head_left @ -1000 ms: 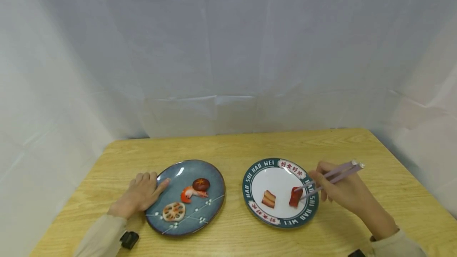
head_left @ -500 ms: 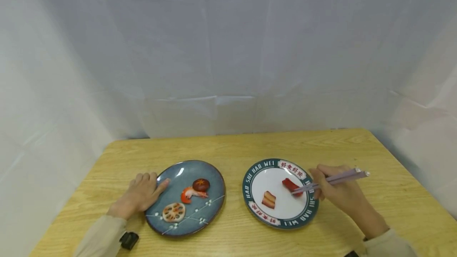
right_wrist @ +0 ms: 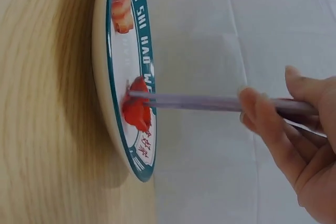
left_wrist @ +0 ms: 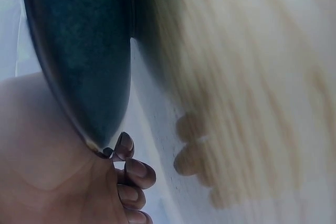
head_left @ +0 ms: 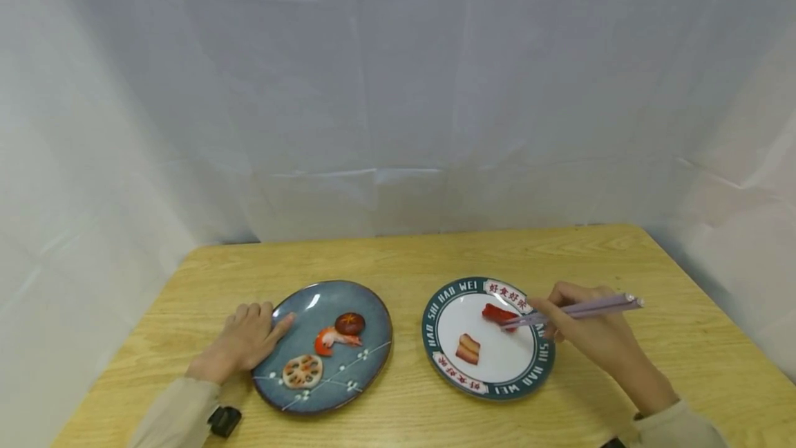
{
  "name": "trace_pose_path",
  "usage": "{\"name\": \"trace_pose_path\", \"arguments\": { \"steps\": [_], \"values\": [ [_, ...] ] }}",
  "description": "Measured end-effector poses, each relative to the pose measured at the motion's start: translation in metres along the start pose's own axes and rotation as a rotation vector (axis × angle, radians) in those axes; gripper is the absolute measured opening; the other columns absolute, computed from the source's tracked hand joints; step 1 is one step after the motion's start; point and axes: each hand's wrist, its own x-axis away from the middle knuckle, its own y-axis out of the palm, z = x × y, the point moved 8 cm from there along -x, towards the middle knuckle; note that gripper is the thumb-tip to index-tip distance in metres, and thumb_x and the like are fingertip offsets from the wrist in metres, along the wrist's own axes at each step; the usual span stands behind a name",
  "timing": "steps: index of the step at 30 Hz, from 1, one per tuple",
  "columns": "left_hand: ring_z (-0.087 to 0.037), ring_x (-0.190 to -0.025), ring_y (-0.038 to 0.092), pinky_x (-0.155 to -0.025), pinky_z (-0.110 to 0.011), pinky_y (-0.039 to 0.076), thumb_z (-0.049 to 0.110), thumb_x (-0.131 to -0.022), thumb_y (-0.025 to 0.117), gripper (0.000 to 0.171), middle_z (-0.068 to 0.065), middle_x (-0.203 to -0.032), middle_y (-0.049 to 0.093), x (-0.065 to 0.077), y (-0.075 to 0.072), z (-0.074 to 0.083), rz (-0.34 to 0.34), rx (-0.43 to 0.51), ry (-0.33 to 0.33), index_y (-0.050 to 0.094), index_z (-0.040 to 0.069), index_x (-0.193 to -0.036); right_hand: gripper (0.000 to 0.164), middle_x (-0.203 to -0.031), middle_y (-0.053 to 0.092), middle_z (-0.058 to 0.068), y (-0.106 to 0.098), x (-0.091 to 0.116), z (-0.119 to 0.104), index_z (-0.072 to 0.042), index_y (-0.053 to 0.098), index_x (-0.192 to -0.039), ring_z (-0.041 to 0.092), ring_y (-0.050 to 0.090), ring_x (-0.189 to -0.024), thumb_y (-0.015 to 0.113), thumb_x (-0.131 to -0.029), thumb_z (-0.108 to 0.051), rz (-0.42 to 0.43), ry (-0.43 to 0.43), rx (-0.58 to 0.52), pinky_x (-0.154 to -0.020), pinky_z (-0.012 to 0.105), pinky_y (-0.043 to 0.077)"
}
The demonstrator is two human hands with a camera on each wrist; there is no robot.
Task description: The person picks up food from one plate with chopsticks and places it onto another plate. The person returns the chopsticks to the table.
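On the white plate [head_left: 459,314] with the dark green rim we read "HAO SHI HAO WEI" along two stretches, parted by pale panels of red Chinese characters; the upper panel [head_left: 505,293] appears to say 好食好味. In the right wrist view the same lettering shows, its last word partly covered by the red piece [head_left: 499,316].

That red piece lies on this plate's white centre, toward the far right side. We see the right hand [head_left: 587,327] grasping a pair of pale purple chopsticks [head_left: 600,305], whose tips meet the near right end of the red piece; we cannot tell whether they pinch it. A streaky brown-and-cream slice [head_left: 468,349] lies nearer the plate's front, apart from it.

The left hand [head_left: 244,339] rests at the left edge of the blue-grey plate [head_left: 317,316], thumb over the rim and fingers relaxed outside it, its grip not clenched. On that plate we find a lotus root slice [head_left: 302,371], a shrimp [head_left: 327,341] and, touching the shrimp, a brown mushroom cap [head_left: 350,323]; white blossom sprigs decorate its surface. Both plates sit apart on the wooden tabletop [head_left: 410,386].
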Motion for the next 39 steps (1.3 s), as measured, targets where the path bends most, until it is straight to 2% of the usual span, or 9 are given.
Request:
{"name": "trace_pose_path", "arguments": {
  "steps": [3, 6, 12, 17, 25, 34, 39],
  "values": [
    [-0.047, -0.1, 0.048, -0.086, -0.063, 0.035, 0.051, -0.102, 0.035, 0.064, -0.029, -0.103, 0.053, 0.001, 0.0, 0.0, 0.001, 0.002, -0.001, 0.05, -0.011, -0.11, 0.034, -0.068, 0.068, 0.003, 0.0, 0.0, 0.006, -0.005, 0.057, -0.071, 0.015, 0.067, -0.058, 0.06, -0.097, -0.027, 0.01, 0.072, -0.019, -0.054, 0.03, 0.054],
    [-0.047, -0.099, 0.048, -0.086, -0.063, 0.035, 0.05, -0.102, 0.035, 0.064, -0.029, -0.103, 0.054, 0.001, 0.0, 0.001, 0.006, 0.003, 0.002, 0.05, -0.011, -0.11, 0.036, -0.069, 0.068, 0.006, 0.0, 0.0, 0.008, -0.002, 0.058, -0.071, 0.013, 0.067, -0.058, 0.057, -0.099, -0.025, 0.052, 0.086, -0.062, -0.055, 0.029, 0.054],
    [-0.046, -0.097, 0.049, -0.085, -0.062, 0.035, 0.049, -0.102, 0.036, 0.061, -0.028, -0.101, 0.054, 0.002, -0.001, 0.002, 0.009, 0.004, 0.005, 0.05, -0.01, -0.109, 0.034, -0.069, 0.068, 0.014, -0.003, 0.003, 0.007, 0.004, 0.06, -0.071, 0.016, 0.067, -0.055, 0.056, -0.099, -0.015, 0.141, -0.008, -0.152, -0.051, 0.03, 0.053],
    [-0.047, -0.1, 0.048, -0.086, -0.062, 0.035, 0.049, -0.102, 0.036, 0.061, -0.029, -0.103, 0.054, 0.003, -0.001, 0.001, 0.019, 0.008, 0.002, 0.05, -0.011, -0.111, 0.03, -0.07, 0.068, 0.017, -0.006, 0.004, 0.003, 0.002, 0.061, -0.07, 0.017, 0.066, -0.053, 0.057, -0.098, -0.009, 0.198, -0.086, -0.17, -0.049, 0.031, 0.053],
    [-0.047, -0.1, 0.048, -0.085, -0.063, 0.035, 0.05, -0.102, 0.034, 0.063, -0.029, -0.103, 0.053, 0.002, 0.0, 0.0, 0.011, 0.006, 0.004, 0.05, -0.01, -0.11, 0.029, -0.069, 0.068, 0.016, -0.003, 0.004, -0.001, 0.002, 0.06, -0.069, 0.016, 0.066, -0.052, 0.057, -0.097, -0.005, 0.201, -0.115, -0.188, -0.048, 0.032, 0.052],
    [-0.045, -0.097, 0.048, -0.083, -0.061, 0.035, 0.05, -0.102, 0.036, 0.061, -0.028, -0.101, 0.054, 0.001, -0.001, 0.0, 0.029, 0.012, 0.008, 0.05, -0.009, -0.107, 0.025, -0.07, 0.067, 0.02, 0.005, 0.003, -0.011, 0.009, 0.062, -0.075, 0.013, 0.067, -0.054, 0.055, -0.097, -0.002, 0.191, -0.151, -0.248, -0.046, 0.033, 0.052],
    [-0.046, -0.098, 0.048, -0.084, -0.062, 0.035, 0.051, -0.102, 0.035, 0.063, -0.028, -0.102, 0.054, 0.001, 0.0, 0.0, 0.026, 0.012, 0.011, 0.049, -0.01, -0.109, 0.023, -0.068, 0.068, 0.016, 0.009, 0.003, -0.018, 0.006, 0.062, -0.074, 0.012, 0.066, -0.053, 0.055, -0.096, 0.002, 0.199, -0.198, -0.258, -0.046, 0.031, 0.051]
  ]
}}
